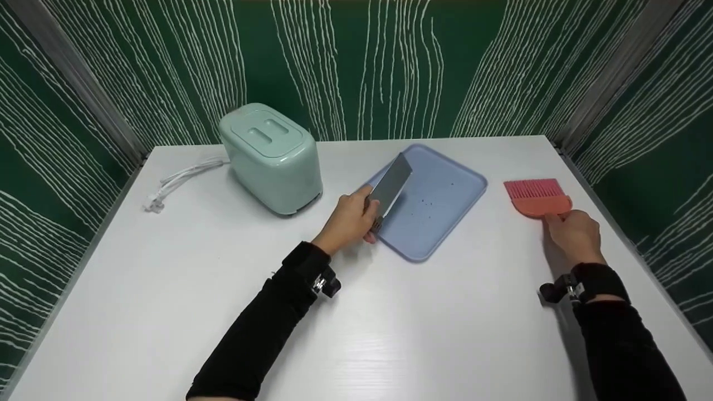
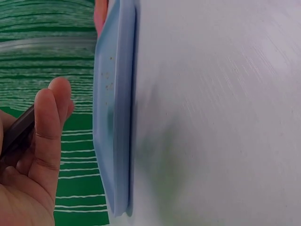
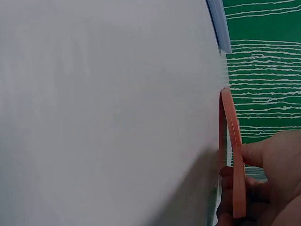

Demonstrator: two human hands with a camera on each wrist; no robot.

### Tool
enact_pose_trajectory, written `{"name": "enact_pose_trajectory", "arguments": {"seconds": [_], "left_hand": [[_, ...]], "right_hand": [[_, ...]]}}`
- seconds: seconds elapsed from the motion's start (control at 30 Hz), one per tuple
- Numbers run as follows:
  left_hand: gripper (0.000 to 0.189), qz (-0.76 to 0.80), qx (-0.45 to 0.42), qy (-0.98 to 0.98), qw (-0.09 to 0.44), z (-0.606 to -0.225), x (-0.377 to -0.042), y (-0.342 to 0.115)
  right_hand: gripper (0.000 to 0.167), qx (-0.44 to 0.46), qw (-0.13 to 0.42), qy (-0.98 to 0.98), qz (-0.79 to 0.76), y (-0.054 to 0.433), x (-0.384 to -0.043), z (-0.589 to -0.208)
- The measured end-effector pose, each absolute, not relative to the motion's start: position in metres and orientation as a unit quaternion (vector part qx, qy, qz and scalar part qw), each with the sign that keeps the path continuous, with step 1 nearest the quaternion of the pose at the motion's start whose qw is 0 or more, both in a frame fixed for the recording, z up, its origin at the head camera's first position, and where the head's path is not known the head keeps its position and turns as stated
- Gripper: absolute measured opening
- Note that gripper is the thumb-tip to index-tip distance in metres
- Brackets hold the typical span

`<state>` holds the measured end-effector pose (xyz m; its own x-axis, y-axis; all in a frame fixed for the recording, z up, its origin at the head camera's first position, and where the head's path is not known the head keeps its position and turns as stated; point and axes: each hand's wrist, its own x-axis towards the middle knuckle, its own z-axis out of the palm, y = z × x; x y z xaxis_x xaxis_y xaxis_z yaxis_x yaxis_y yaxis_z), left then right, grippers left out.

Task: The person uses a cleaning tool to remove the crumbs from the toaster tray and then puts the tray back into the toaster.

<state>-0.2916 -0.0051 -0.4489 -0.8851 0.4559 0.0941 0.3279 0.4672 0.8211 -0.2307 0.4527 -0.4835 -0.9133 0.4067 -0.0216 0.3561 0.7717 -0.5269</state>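
Note:
In the head view my left hand point(image 1: 348, 220) grips a thin, flat grey metal crumb tray point(image 1: 392, 181) by its near end. The tray is tilted up over the left side of a pale blue plastic tray point(image 1: 445, 192). Dark crumbs point(image 1: 426, 202) lie scattered on the blue tray. The left wrist view shows the held piece edge-on as a dark strip point(image 2: 19, 129) across the palm. At the right, my right hand point(image 1: 576, 236) pinches the orange body of a small brush point(image 1: 537, 204), its pink bristles facing away from me, at table level.
A mint green toaster point(image 1: 273, 161) stands at the back left of the white table point(image 1: 356, 334). Its white cord and plug point(image 1: 156, 203) lie to its left. Green patterned panels point(image 1: 356, 67) enclose the table behind and at both sides.

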Motion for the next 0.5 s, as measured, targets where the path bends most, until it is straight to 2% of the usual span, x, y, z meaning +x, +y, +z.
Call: {"name": "enact_pose_trajectory", "arguments": {"seconds": [0.33, 0.5], "left_hand": [[0.016, 0.505, 0.202, 0.835, 0.082, -0.4489, -0.2909, -0.0037], [0.016, 0.513, 0.192, 0.832, 0.084, -0.4512, -0.2915, -0.0029]], "right_hand": [[0.040, -0.204, 0.055, -0.940, 0.269, 0.4541, -0.2292, -0.4899], [0.039, -0.205, 0.041, -0.940, 0.270, 0.4535, -0.2299, -0.4904]]}}
